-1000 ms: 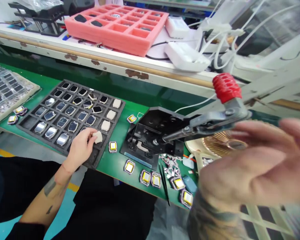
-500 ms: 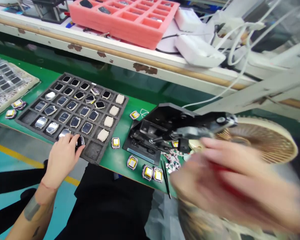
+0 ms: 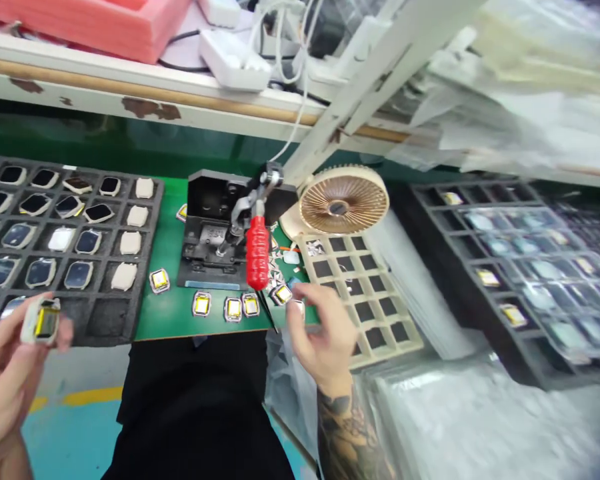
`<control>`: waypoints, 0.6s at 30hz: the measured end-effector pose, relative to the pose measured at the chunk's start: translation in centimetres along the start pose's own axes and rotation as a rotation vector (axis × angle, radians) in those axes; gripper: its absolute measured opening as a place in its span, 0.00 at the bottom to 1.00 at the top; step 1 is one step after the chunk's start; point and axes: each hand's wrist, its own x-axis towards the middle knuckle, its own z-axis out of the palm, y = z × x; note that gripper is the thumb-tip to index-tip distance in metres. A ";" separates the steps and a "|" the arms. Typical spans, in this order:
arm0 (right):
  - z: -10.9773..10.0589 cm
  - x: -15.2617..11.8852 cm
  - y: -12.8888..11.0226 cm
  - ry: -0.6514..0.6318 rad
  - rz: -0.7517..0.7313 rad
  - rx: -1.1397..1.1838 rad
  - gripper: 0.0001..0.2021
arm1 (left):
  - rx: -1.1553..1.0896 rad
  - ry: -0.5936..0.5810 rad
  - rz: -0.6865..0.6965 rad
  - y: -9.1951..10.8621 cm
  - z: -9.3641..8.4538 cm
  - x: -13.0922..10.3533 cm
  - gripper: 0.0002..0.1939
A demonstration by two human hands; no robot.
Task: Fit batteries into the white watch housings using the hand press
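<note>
**Grip Status: Left Hand Loaded, Right Hand at the Loose Modules**

The left hand (image 3: 5,380) grasps a pale watch case (image 3: 41,321) between thumb and fingers. The case is tilted, with a yellow and dark interior exposed. It is held at the near edge of the dark foam tray (image 3: 107,323).

The right hand (image 3: 327,330) is positioned over the near edge of the green work surface (image 3: 173,323). Its thumb and forefinger are spread about a partly hidden module (image 3: 299,308); whether they grip it cannot be told.

The foam tray contains dark-faced cases in separate compartments. Its right column contains four pale pieces (image 3: 124,277) above one empty compartment.

A black clamp fixture (image 3: 213,243) stands between the hands, beyond them, its red handle (image 3: 257,253) upright. Square modules (image 3: 201,304) with yellow edging lie in front of and beside it. Tweezers (image 3: 269,312) lie near the right hand.

Outboard to the right: a round fan (image 3: 344,200), a beige compartment tray (image 3: 389,351) and a larger dark tray (image 3: 473,287). A pink foam tray (image 3: 95,27) sits on the shelf (image 3: 105,87) above.
</note>
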 end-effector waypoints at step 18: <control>-2.3 -3.7 0.9 0.363 0.188 0.039 0.23 | -0.282 -0.640 -0.252 0.6 21.6 -1.0 0.18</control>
